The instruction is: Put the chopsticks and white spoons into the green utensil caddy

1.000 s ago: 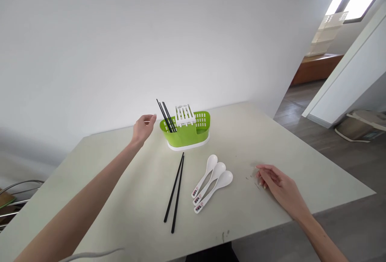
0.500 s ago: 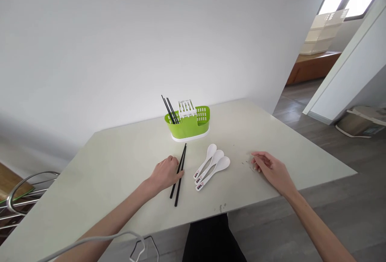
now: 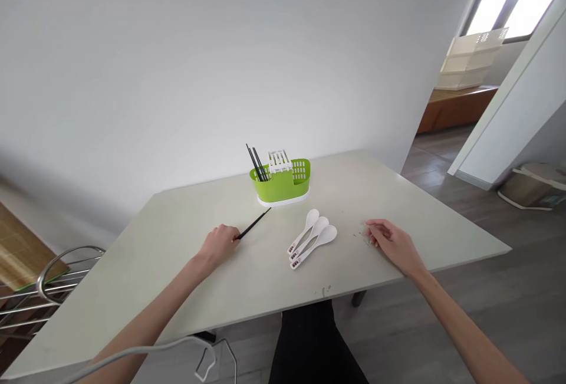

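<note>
My left hand (image 3: 220,243) is closed round black chopsticks (image 3: 254,223), whose thin ends point toward the basket; their other ends are hidden in my grip. Several black chopsticks (image 3: 257,164) stand leaning in the left compartment of a green utensil basket (image 3: 282,187), which has a white slotted middle piece (image 3: 280,161) and a white base. Three white spoons (image 3: 313,238) lie fanned side by side on the table, bowls away from me. To their right my right hand (image 3: 391,243) rests on the tabletop, fingers loosely curled and apart, holding nothing visible.
The pale table (image 3: 186,213) meets a white wall behind the basket. A metal rack (image 3: 48,289) stands left of the table. A pale cable (image 3: 145,348) crosses above my left forearm. Dark marks (image 3: 326,291) spot the table's front edge.
My left hand has closed on the chopsticks that lay beneath it and drawn them left, away from the spoons. My right hand stays in place. The view has shifted slightly.
</note>
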`<state>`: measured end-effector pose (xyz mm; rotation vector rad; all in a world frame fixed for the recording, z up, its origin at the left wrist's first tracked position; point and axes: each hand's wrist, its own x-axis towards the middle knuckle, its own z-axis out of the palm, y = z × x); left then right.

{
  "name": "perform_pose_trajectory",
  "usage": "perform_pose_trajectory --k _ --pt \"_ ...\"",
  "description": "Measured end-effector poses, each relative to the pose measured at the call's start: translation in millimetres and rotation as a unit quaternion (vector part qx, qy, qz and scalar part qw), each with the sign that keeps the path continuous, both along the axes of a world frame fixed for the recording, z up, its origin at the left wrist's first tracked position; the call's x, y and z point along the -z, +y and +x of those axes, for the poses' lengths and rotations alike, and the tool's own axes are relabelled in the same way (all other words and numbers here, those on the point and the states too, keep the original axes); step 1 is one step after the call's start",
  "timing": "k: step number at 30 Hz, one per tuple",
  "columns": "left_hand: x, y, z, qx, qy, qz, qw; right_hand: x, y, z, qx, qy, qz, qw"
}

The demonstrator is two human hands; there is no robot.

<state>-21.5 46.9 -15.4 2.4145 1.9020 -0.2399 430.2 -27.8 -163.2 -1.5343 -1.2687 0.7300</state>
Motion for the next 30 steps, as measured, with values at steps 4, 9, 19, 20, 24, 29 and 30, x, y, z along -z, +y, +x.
perform_pose_trajectory --k 4,9,19,20,24,29,30 --pt "-16.8 -2.8 -19.7 -0.044 -0.231 0.061 0.97 -2.8 -1.0 -0.7 -0.004 -0.019 -0.005 1.0" --pt "-27.4 -16.3 -26.6 -0.14 -0.481 0.08 0.862 -1.3 -1.3 -1.0 0.001 -0.035 -0.003 0.999" --pt "-2.7 -31.3 -35.4 -0.166 -0.52 0.109 0.831 1.8 -2.7 -0.8 0.001 -0.023 -0.01 1.0" --pt "-2.1 -31.9 -34.7 -0.165 -0.515 0.11 0.834 0.8 -3.2 -1.3 0.004 -0.023 -0.012 1.0" --pt "-1.2 -33.2 -30.3 -0.144 -0.493 0.119 0.85 -2.3 -4.7 -3.0 0.015 -0.016 -0.013 1.0" --pt "2.9 -34.2 -32.4 -0.119 -0.487 0.131 0.855 -1.2 -5.0 -1.9 0.008 -0.01 -0.011 1.0" --pt "4.5 -34.5 -33.7 -0.12 -0.486 0.129 0.856 -0.7 -5.2 -1.4 0.01 -0.009 -0.015 1.0"
